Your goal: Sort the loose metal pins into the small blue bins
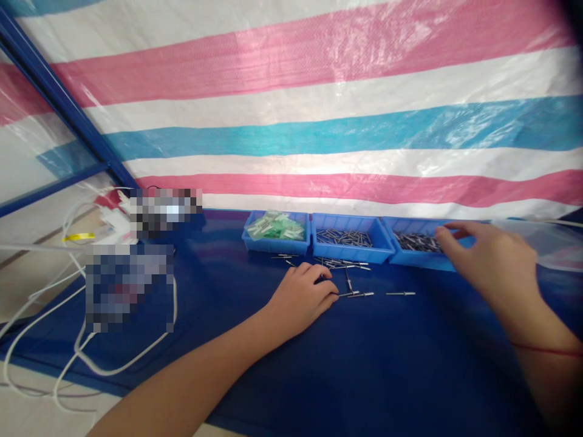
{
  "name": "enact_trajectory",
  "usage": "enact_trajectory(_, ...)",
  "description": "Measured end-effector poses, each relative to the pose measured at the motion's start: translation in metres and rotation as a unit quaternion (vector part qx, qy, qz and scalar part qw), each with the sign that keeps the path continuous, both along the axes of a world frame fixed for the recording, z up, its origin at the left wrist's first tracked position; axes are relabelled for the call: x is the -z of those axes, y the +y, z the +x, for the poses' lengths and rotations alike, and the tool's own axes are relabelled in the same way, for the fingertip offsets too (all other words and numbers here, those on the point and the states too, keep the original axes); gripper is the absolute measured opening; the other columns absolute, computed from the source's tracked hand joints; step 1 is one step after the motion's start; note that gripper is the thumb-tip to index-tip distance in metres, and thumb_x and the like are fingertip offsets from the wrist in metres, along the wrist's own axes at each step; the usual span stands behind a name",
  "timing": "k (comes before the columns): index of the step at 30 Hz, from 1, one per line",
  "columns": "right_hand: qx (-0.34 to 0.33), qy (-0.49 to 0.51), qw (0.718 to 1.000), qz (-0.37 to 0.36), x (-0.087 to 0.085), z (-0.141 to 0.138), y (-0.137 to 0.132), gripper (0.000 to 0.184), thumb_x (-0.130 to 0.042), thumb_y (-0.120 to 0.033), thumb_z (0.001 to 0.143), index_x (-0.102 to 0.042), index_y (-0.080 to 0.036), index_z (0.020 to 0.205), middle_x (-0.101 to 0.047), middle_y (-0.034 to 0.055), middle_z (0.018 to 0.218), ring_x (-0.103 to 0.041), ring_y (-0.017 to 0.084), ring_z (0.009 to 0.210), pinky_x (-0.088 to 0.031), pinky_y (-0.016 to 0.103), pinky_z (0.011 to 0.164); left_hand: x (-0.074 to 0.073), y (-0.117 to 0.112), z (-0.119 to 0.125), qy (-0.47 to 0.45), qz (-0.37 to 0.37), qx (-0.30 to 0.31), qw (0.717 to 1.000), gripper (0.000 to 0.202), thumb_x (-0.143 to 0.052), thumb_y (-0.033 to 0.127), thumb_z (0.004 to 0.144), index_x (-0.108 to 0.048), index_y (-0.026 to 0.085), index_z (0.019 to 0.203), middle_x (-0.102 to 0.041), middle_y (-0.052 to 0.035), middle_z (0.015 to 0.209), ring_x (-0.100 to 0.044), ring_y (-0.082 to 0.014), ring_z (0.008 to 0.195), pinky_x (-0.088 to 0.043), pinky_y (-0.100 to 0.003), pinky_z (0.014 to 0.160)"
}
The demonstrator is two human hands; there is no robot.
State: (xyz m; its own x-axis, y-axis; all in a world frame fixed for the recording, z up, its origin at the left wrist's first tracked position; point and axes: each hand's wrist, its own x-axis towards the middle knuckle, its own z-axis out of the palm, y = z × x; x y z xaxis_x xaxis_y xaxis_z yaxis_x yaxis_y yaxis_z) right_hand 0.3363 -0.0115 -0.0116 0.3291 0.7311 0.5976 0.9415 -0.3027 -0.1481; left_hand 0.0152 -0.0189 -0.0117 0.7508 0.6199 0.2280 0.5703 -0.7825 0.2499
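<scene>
My left hand (pixel 304 295) rests low over the blue tabletop, its thumb and index finger pinched at the thin end of a metal blind rivet (pixel 350 294). Beside that hand, more loose rivets (pixel 341 263) lie scattered in front of the bins, and a single rivet (pixel 401 294) lies apart to the right. My right hand (pixel 494 258) hovers at the right-hand blue bin (pixel 423 259), which holds a heap of darker rivets (pixel 415 241). Its thumb and index finger are drawn together; whatever is between the tips cannot be made out.
A middle bin (pixel 353 250) holds rivets, and a left bin (pixel 276 246) holds green-and-clear plastic packets (pixel 277 227). White cables (pixel 127 371) loop over the table's left side near blurred-out objects. Behind stands a striped plastic sheet (pixel 319 133); a blue frame post (pixel 64 91) rises at left.
</scene>
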Motion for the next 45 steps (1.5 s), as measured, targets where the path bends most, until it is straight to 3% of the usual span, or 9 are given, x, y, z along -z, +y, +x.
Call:
enact_trajectory(4, -0.058, -0.01, 0.998, 0.03, -0.007, -0.021, -0.004, 0.029, -0.054, -0.039, 0.082, -0.072, -0.018, 0.09, -0.072, 0.0082, 0.082, -0.062, 0.025, 0.073, -0.039, 0.032, 0.063, 0.0, 0.001, 0.001, 0.022, 0.017, -0.015, 1.0, 0.024, -0.045, 0.031, 0.095, -0.065, 0.019, 0.093, -0.06, -0.0064, 0.107, -0.052, -0.0196, 0.094, -0.04, -0.032, 0.076)
enact_trajectory(9, -0.219, -0.002, 0.976, 0.023, -0.01, -0.052, -0.009, 0.026, -0.054, -0.037, 0.085, -0.071, -0.018, 0.09, -0.073, 0.0084, 0.088, -0.063, 0.025, 0.083, -0.043, 0.035, 0.077, -0.001, 0.002, 0.0, 0.043, 0.035, -0.032, 0.998, 0.025, -0.045, 0.034, 0.095, -0.064, 0.018, 0.094, -0.059, -0.007, 0.106, -0.052, -0.0197, 0.093, -0.039, -0.033, 0.075)
enact_trajectory(13, -0.287, 0.003, 0.957, 0.034, -0.013, -0.072, -0.016, 0.022, -0.055, -0.034, 0.086, -0.069, -0.018, 0.086, -0.072, 0.0082, 0.087, -0.062, 0.025, 0.082, -0.044, 0.037, 0.079, -0.007, 0.004, -0.007, 0.036, 0.022, -0.024, 0.999, 0.026, -0.052, 0.042, 0.09, -0.063, 0.019, 0.095, -0.06, -0.0057, 0.098, -0.054, -0.0198, 0.09, -0.038, -0.032, 0.075)
enact_trajectory(22, -0.337, 0.031, 0.941, 0.003, -0.016, -0.092, -0.023, 0.021, -0.052, -0.033, 0.088, -0.068, -0.019, 0.087, -0.071, 0.0068, 0.085, -0.06, 0.025, 0.081, -0.045, 0.04, 0.078, -0.005, 0.008, -0.007, 0.074, 0.022, 0.021, 0.997, 0.016, -0.049, 0.029, 0.094, -0.062, 0.019, 0.093, -0.062, -0.0032, 0.093, -0.057, -0.0168, 0.084, -0.039, -0.029, 0.072)
enact_trajectory(29, -0.39, 0.047, 0.919, -0.038, -0.012, -0.107, -0.026, 0.019, -0.053, -0.031, 0.089, -0.068, -0.019, 0.089, -0.07, 0.0067, 0.09, -0.06, 0.023, 0.083, -0.045, 0.04, 0.081, -0.005, 0.01, -0.007, 0.045, -0.013, 0.015, 0.999, 0.019, -0.053, 0.033, 0.092, -0.062, 0.016, 0.089, -0.06, -0.0056, 0.093, -0.057, -0.0175, 0.085, -0.045, -0.029, 0.079)
enact_trajectory(35, -0.401, 0.055, 0.913, -0.043, -0.014, -0.11, -0.028, 0.018, -0.054, -0.03, 0.089, -0.067, -0.018, 0.087, -0.07, 0.0063, 0.089, -0.06, 0.022, 0.083, -0.045, 0.04, 0.083, -0.003, 0.01, -0.008, 0.041, -0.027, -0.016, 0.999, 0.021, -0.046, 0.02, 0.094, -0.059, 0.015, 0.11, -0.062, -0.0069, 0.098, -0.06, -0.0197, 0.089, -0.048, -0.032, 0.084)
enact_trajectory(40, -0.414, 0.102, 0.903, -0.052, -0.007, -0.12, -0.031, 0.017, -0.056, -0.03, 0.088, -0.067, -0.018, 0.093, -0.07, 0.006, 0.09, -0.06, 0.022, 0.087, -0.046, 0.038, 0.082, -0.005, 0.008, -0.008, -0.051, -0.074, -0.032, 0.995, 0.024, -0.042, 0.019, 0.095, -0.062, 0.016, 0.107, -0.062, -0.0071, 0.101, -0.061, -0.0173, 0.092, -0.048, -0.029, 0.087)
enact_trajectory(45, -0.428, 0.196, 0.881, -0.042, -0.004, -0.136, -0.038, 0.019, -0.058, -0.035, 0.088, -0.066, -0.019, 0.094, -0.069, 0.0047, 0.089, -0.06, 0.02, 0.086, -0.047, 0.033, 0.078, -0.008, 0.001, 0.0, -0.182, -0.146, -0.03, 0.972, 0.017, -0.046, 0.02, 0.093, -0.063, 0.016, 0.096, -0.065, -0.0051, 0.095, -0.061, -0.0161, 0.09, -0.048, -0.027, 0.084)
